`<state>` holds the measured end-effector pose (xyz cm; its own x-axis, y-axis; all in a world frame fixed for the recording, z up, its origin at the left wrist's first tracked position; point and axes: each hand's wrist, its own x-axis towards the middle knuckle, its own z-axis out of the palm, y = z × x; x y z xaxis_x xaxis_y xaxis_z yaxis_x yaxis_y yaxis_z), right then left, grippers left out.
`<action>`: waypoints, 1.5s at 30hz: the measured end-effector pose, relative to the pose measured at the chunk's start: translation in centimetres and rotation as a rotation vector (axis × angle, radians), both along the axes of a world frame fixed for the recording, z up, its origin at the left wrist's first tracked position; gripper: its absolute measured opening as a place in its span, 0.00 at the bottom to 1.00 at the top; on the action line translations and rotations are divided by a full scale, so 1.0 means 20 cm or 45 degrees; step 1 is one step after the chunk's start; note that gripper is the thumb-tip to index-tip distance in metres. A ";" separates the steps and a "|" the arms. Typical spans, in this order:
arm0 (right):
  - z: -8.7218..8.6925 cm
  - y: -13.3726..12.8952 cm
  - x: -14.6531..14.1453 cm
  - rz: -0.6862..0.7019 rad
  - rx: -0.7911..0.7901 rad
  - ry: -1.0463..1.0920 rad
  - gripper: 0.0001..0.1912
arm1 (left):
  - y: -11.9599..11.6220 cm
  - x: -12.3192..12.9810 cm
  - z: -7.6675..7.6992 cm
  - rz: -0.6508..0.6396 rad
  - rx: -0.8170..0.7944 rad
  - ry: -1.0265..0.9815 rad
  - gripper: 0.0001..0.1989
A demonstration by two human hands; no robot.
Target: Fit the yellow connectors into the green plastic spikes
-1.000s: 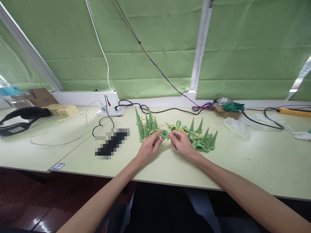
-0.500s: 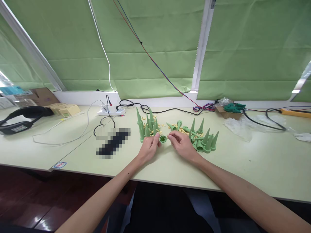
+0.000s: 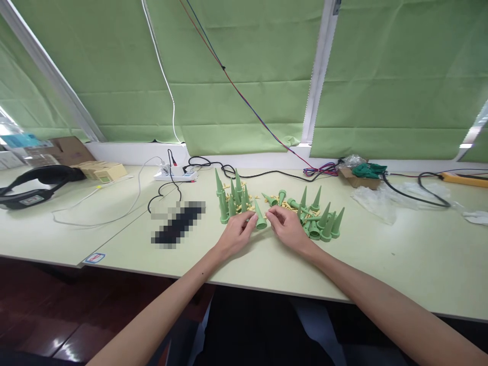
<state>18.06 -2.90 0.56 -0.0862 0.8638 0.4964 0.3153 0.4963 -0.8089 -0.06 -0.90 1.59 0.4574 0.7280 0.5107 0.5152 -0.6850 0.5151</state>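
My left hand [image 3: 237,235] grips a hollow green plastic cone [image 3: 260,217] by its side, with the tip up and the wide rim low. Just to the right, my right hand [image 3: 286,227] is closed in a pinch at a small yellow piece [image 3: 266,217], largely covered by the fingertips. Beyond my left hand, several green cones [image 3: 232,199] stand upright in a group. More green cones [image 3: 326,223], some upright and some lying over, are heaped beside my right hand. Loose small yellow pieces [image 3: 293,204] lie scattered among them.
Behind the cones a black cable [image 3: 274,173] runs along the wall to a white power strip [image 3: 174,174]. A blurred dark object [image 3: 179,224] lies to the left, and a headset [image 3: 38,185] farther left. Plastic bags [image 3: 375,201] and a small cardboard box [image 3: 358,178] are at right.
My left hand has turned the cone from its open base facing me to tip up. My right hand stays close by, still pinched.
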 end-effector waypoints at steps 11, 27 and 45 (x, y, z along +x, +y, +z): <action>0.00 0.01 0.00 -0.039 -0.041 -0.009 0.16 | 0.02 -0.01 -0.03 -0.071 -0.015 -0.036 0.16; 0.00 0.03 0.00 -0.055 -0.048 0.015 0.14 | 0.01 -0.01 -0.03 -0.115 0.026 -0.019 0.12; -0.02 0.03 0.00 -0.049 -0.134 -0.046 0.12 | 0.01 -0.01 -0.04 -0.151 0.185 0.047 0.05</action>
